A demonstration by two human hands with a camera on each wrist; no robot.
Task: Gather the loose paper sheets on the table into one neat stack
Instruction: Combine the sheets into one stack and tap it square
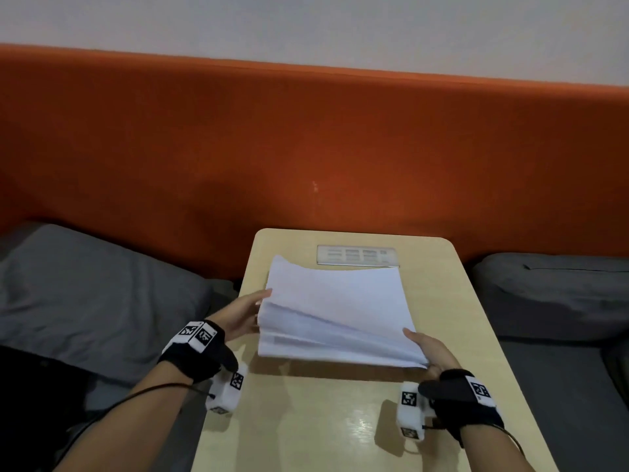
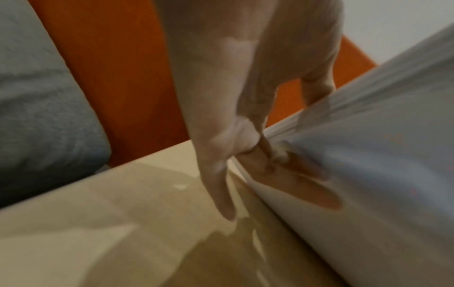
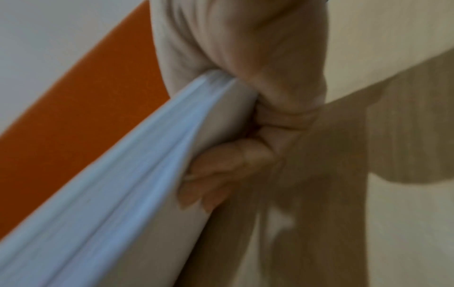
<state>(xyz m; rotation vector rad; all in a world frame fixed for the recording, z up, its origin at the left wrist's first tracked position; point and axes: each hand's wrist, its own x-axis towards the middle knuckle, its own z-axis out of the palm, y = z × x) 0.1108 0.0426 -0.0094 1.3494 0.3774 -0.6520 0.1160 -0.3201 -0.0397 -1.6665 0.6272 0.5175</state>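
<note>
A thick bundle of white paper sheets (image 1: 335, 308) is held a little above the beige table (image 1: 340, 420), its left edge fanned apart. My left hand (image 1: 243, 313) holds the bundle's left edge, with fingers (image 2: 290, 174) tucked under the sheets (image 2: 380, 155) and the thumb against their edge. My right hand (image 1: 430, 350) grips the near right corner, thumb on top and fingers (image 3: 221, 174) curled beneath the paper (image 3: 123, 194). Both wrist views are blurred.
A flat silver panel (image 1: 357, 255) is set into the table's far end, just behind the sheets. Grey cushions lie to the left (image 1: 85, 294) and right (image 1: 551, 291). An orange padded backrest (image 1: 306, 148) runs behind the table.
</note>
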